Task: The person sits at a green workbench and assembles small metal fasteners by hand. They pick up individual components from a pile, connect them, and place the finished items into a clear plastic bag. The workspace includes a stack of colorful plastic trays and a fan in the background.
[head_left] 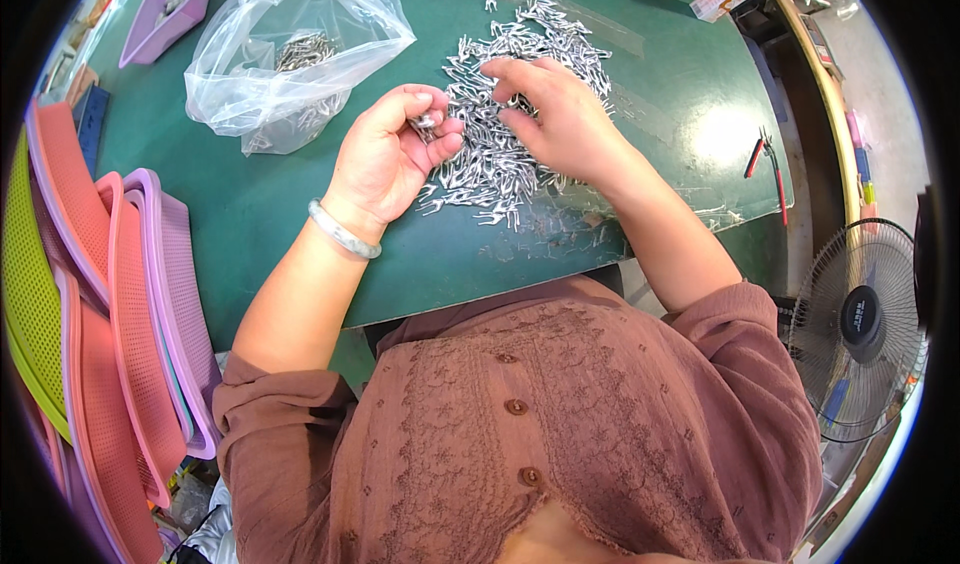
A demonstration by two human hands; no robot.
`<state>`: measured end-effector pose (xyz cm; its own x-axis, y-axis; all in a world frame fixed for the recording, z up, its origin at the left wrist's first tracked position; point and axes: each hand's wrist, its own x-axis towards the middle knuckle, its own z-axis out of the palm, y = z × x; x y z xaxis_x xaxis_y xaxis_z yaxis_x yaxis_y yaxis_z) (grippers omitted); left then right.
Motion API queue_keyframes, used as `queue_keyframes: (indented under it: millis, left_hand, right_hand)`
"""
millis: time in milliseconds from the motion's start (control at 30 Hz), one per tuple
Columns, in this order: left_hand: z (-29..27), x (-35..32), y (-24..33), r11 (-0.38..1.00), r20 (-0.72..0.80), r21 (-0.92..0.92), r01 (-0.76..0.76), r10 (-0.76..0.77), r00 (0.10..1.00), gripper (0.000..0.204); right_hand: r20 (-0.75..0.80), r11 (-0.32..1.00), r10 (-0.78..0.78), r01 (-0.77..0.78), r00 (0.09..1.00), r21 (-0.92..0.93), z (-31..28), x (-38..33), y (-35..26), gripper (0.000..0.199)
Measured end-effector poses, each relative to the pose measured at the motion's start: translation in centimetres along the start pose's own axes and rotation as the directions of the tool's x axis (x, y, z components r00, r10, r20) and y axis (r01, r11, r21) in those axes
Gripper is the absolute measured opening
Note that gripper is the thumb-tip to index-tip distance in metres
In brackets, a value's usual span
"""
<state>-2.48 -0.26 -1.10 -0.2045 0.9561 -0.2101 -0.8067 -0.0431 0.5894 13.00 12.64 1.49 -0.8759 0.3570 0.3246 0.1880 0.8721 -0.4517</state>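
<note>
While cupping a few small metal pieces (pixel 425 124) in the half-curled left hand (pixel 392 154) just right of the clear plastic bag (pixel 240 94), holding the right hand (pixel 558 114), loosely unfurled, over the silvery pile (pixel 490 164) of such pieces lying farther right of that bag

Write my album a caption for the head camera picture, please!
Left hand holding small silvery pieces, right hand over a pile of more, with a clear bag nearby on the green table.

We've got room across the tabletop (pixel 700 74) right of the metal pieces (pixel 490 174), up to the pliers (pixel 766 147); far left, the clear plastic bag (pixel 250 94) blocks our way!
</note>
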Motion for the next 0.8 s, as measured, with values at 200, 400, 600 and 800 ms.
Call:
queue_keyframes:
  millis: [200, 400, 600, 800]
  left_hand:
    - [0.6, -0.2, 0.1, 0.997, -0.089, 0.080, -0.001, 0.008, 0.996, 0.011]
    - [0.4, -0.2, -0.1, 0.981, -0.086, 0.191, 0.022, -0.006, 0.996, 0.011]
    - [1.5, -0.6, -0.6, 0.925, -0.085, 0.380, 0.023, 0.010, 0.996, 0.010]
    - [1.6, -0.7, -0.9, 0.906, -0.006, 0.422, -0.018, 0.022, 1.000, 0.007]
  right_hand:
    - [0.065, 0.996, -0.052, 0.057, 0.997, -0.066, 0.7, 0.5, -0.3, 0.043]
    - [0.060, 0.996, 0.025, -0.030, 0.998, 0.084, 0.7, 0.3, -0.1, 0.045]
    - [0.186, 0.708, 0.202, -0.275, 0.961, 0.650, -0.2, 0.3, -0.9, 0.044]
    - [0.239, 0.595, 0.212, -0.319, 0.948, 0.738, -0.5, 0.1, -2.0, 0.046]
